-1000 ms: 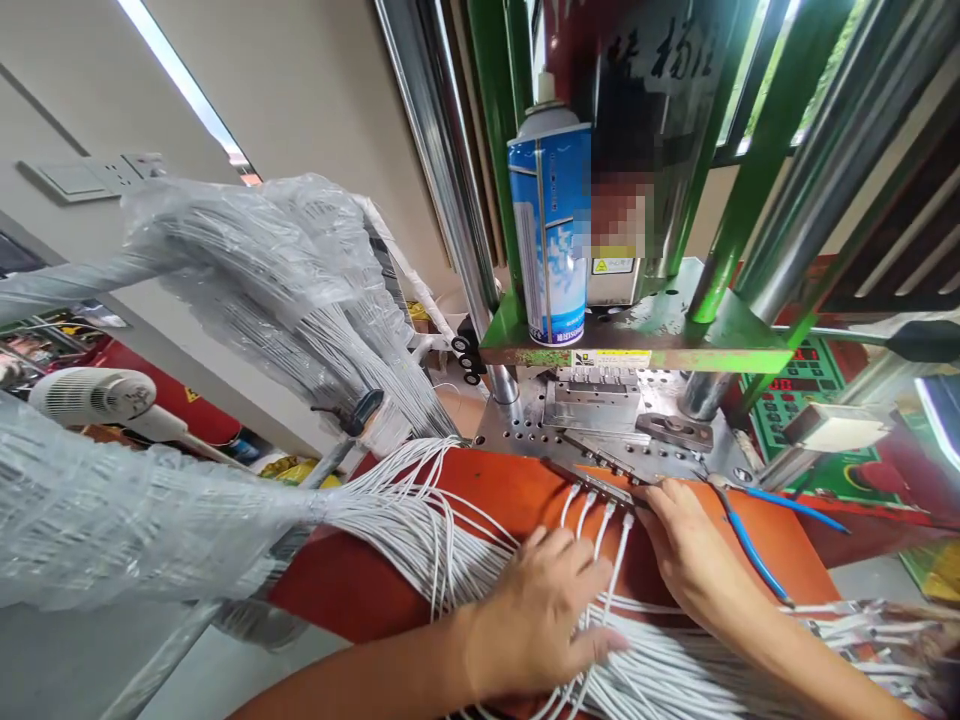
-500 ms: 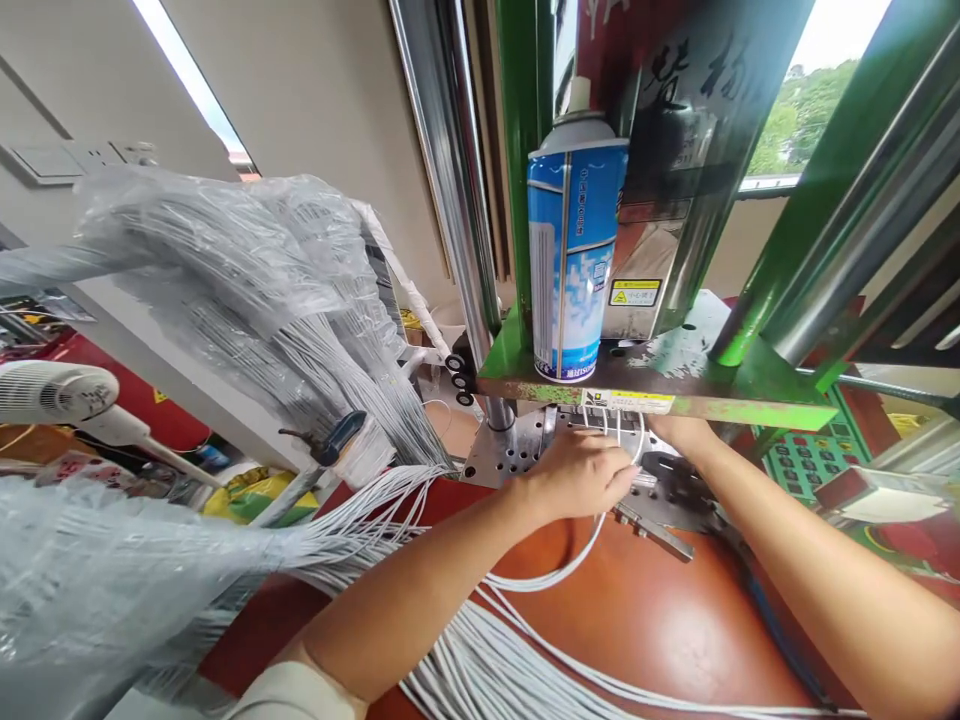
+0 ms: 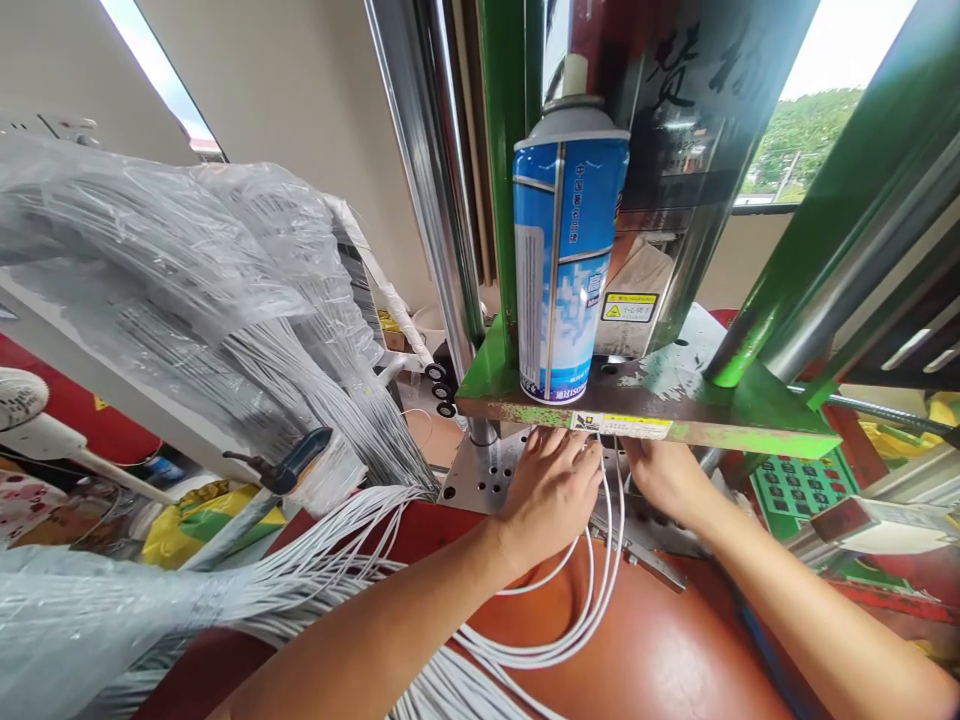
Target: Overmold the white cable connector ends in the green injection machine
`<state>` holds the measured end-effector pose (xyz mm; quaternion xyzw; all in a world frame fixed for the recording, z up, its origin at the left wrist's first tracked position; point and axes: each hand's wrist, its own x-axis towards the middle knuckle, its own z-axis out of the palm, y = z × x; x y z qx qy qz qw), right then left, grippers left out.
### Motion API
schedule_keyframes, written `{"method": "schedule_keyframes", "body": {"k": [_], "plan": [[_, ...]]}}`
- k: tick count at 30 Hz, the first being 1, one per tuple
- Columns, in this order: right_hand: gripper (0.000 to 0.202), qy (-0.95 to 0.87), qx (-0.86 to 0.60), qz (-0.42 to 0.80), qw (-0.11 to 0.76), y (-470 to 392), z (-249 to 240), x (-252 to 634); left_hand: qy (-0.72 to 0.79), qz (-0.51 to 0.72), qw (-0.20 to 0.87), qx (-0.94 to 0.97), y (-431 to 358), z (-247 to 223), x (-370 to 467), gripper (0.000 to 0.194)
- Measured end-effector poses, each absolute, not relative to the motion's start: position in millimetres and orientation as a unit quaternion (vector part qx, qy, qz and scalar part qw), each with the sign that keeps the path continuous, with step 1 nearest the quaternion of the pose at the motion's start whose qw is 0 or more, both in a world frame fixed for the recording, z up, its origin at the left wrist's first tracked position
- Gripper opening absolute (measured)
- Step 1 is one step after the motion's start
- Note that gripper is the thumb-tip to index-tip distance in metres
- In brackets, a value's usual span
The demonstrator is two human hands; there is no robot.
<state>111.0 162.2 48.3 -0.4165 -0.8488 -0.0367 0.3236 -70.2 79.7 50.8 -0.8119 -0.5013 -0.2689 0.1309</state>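
Note:
Both hands reach under the green press plate (image 3: 720, 425). My left hand (image 3: 559, 485) lies over the metal base plate (image 3: 469, 480), its fingers bent and close together. Their tips and whatever they grip are hidden below the press plate's edge. White cables (image 3: 616, 520) rise past its thumb side and loop down over the rounded brown-red surface (image 3: 675, 640). Just right of these cables is my right hand (image 3: 664, 485), its fingers hidden under the plate and behind the knuckles. A metal bar (image 3: 656, 568) lies below and between the hands.
A blue spray can (image 3: 570, 270) stands on the press plate above my hands. Plastic-wrapped cable bundles (image 3: 187, 240) hang at the left, and more white cables (image 3: 465, 685) spread at the front. A green button panel (image 3: 806, 490) is on the right.
My left hand has shifted left and further under the plate edge. The right hand shows more, beside the cables, whose several strands now hang in wider loops. The camera view has shifted slightly.

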Motion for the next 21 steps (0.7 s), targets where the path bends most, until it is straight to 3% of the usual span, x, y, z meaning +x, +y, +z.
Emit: {"method": "schedule_keyframes", "body": {"k": [5, 9, 17, 21], "plan": [[0.053, -0.871, -0.406, -0.122, 0.249, 104, 28, 98, -0.546, -0.217, 0.149, -0.795, 72, 35, -61, 0.054], [0.048, -0.865, -0.427, -0.145, 0.222, 107, 24, 87, -0.556, -0.213, 0.140, -0.792, 81, 29, -58, 0.060], [0.044, -0.861, -0.416, -0.138, 0.256, 122, 29, 94, -0.537, -0.268, 0.127, -0.790, 95, 31, -59, 0.053], [0.059, -0.863, -0.397, -0.109, 0.291, 73, 32, 142, -0.496, -0.264, 0.084, -0.823, 52, 54, -92, 0.062]]}}
